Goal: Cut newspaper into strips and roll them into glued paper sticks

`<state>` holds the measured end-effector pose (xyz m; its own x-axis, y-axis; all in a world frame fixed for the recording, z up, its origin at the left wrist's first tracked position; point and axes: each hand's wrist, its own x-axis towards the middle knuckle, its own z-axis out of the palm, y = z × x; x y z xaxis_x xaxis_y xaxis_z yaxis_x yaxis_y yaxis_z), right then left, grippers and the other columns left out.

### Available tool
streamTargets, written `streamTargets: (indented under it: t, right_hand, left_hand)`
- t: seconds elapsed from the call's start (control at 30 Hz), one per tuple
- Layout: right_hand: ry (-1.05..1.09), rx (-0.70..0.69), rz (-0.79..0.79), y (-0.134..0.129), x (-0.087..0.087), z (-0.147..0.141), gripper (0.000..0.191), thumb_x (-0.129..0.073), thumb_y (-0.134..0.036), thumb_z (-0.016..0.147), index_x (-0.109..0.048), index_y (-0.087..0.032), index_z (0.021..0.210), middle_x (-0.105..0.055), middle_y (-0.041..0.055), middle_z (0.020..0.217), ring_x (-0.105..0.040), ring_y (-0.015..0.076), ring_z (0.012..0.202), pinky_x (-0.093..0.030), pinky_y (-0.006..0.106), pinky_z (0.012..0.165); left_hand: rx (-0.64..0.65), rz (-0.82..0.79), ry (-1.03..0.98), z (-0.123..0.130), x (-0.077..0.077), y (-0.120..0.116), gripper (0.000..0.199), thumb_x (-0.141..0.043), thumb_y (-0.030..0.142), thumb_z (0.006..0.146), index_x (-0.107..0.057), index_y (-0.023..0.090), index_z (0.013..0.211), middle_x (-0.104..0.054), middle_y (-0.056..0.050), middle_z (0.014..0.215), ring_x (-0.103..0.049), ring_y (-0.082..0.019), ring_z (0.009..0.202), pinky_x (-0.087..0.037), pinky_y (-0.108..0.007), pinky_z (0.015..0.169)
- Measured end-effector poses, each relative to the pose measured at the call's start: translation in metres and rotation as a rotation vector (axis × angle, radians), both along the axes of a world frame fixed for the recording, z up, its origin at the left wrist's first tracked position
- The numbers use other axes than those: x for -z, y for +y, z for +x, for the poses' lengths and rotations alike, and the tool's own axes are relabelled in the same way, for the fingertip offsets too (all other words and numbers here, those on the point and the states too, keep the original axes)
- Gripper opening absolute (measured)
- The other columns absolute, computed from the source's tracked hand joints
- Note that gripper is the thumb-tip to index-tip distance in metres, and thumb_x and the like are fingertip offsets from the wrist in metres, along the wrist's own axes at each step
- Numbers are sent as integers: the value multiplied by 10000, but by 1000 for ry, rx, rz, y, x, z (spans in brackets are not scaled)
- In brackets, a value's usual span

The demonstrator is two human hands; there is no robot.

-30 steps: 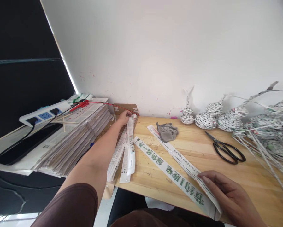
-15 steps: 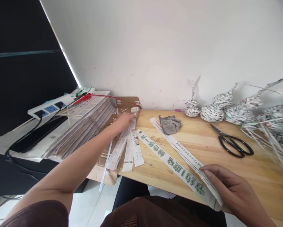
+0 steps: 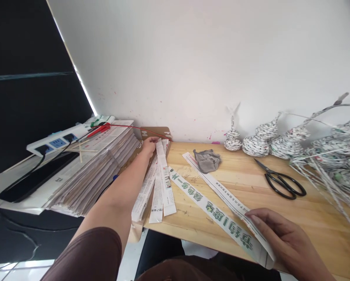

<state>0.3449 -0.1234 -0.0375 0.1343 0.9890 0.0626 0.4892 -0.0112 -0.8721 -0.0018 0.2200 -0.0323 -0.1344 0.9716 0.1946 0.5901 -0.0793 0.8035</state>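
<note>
My right hand [image 3: 286, 238], at the lower right, grips the near end of a long newspaper strip [image 3: 218, 189] between thumb and fingers. Beside it lies a second strip with large green characters [image 3: 212, 214], and the two meet near that hand. My left hand [image 3: 150, 144] is stretched out to the far left end of the table, at the cardboard box. Its fingers are drawn together by the far ends of several newspaper strips [image 3: 164, 175]; whatever they hold is too small or hidden to make out.
Black scissors [image 3: 280, 179] and a grey cloth [image 3: 207, 160] lie on the wooden table [image 3: 189, 226]. Woven paper gourd shapes [image 3: 255, 145] line the wall. At left, a newspaper stack [image 3: 104, 171] carries a power strip [image 3: 57, 140] and a black phone [image 3: 40, 177]. A cardboard flap [image 3: 154, 132] stands behind.
My left hand has moved off the top of the strips, slightly left and back into the box area. My right hand keeps its hold on the strip. The whole view has shifted slightly.
</note>
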Motion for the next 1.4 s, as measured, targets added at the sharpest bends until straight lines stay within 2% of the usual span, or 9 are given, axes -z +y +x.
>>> streamTargets:
  t: [0.17, 0.33, 0.43, 0.53, 0.63, 0.8, 0.93, 1.1, 1.4]
  right_hand:
    - [8, 33, -10, 1, 2, -1, 285, -612, -487, 800, -714, -226, 855, -721, 27, 804, -671, 193, 704, -547, 202, 613]
    - [0, 29, -19, 1, 0, -2, 286, -612, -483, 796, -717, -222, 848, -723, 37, 820, -675, 207, 720, -549, 217, 612]
    - [-11, 37, -12, 0, -2, -3, 270, -612, -474, 797, -719, -229, 832, -721, 32, 810, -672, 201, 719, -547, 215, 614]
    - [-12, 38, -24, -1, -2, -3, 270, -608, -474, 795, -723, -233, 836, -720, 27, 806, -671, 195, 715, -541, 208, 593]
    - [-17, 24, -39, -1, -1, -3, 268, -614, -473, 788, -727, -237, 845, -721, 21, 802, -668, 185, 696, -534, 201, 567]
    - [-46, 39, -58, -1, 1, -2, 284, -610, -479, 790, -725, -234, 874, -724, 23, 820, -664, 185, 685, -530, 210, 551]
    - [-49, 45, -79, -1, 3, -2, 295, -601, -481, 798, -720, -227, 885, -727, 27, 836, -667, 186, 692, -528, 215, 554]
    - [-32, 58, -102, -1, 3, -5, 317, -607, -493, 791, -715, -215, 898, -728, 32, 839, -662, 180, 680, -521, 215, 544]
    - [-42, 87, -109, -2, 1, -8, 302, -621, -485, 773, -715, -220, 883, -732, 39, 865, -654, 182, 657, -510, 222, 495]
  left_hand:
    - [76, 5, 99, -2, -4, 1, 255, -507, 158, 864, -664, 121, 1061, -694, -107, 1051, -646, -195, 942, -510, -339, 857]
    - [207, 29, 308, -7, -29, -25, 298, -578, 89, 741, -720, 173, 990, -669, -97, 1177, -555, -273, 1154, -371, -407, 1039]
    - [348, 51, 438, -8, -47, -68, 414, -541, 54, 736, -698, 224, 1080, -650, -58, 1217, -479, -262, 1237, -298, -415, 1091]
    - [874, 23, 816, -11, -60, -130, 606, -492, 40, 750, -554, 307, 1290, -588, -23, 1313, -369, -262, 1323, -303, -471, 1075]
    - [1059, 9, 993, -14, -67, -190, 845, -483, -40, 679, -375, 373, 1409, -492, 6, 1423, -284, -271, 1382, -294, -511, 1069]
    - [1032, 57, 916, -22, -67, -251, 707, -562, 87, 763, -386, 298, 1414, -542, -51, 1355, -408, -267, 1307, -362, -476, 1055]
    - [871, 63, 764, -33, -47, -277, 619, -595, 248, 839, -379, 244, 1419, -540, -99, 1336, -521, -240, 1196, -461, -433, 993]
    - [822, 158, 683, -39, -22, -282, 529, -560, 228, 883, -416, 229, 1392, -586, -95, 1288, -520, -230, 1204, -466, -455, 1005]
    - [805, 250, 748, -31, -24, -277, 466, -470, 105, 892, -469, 206, 1347, -642, -91, 1102, -602, -200, 1015, -552, -386, 852]
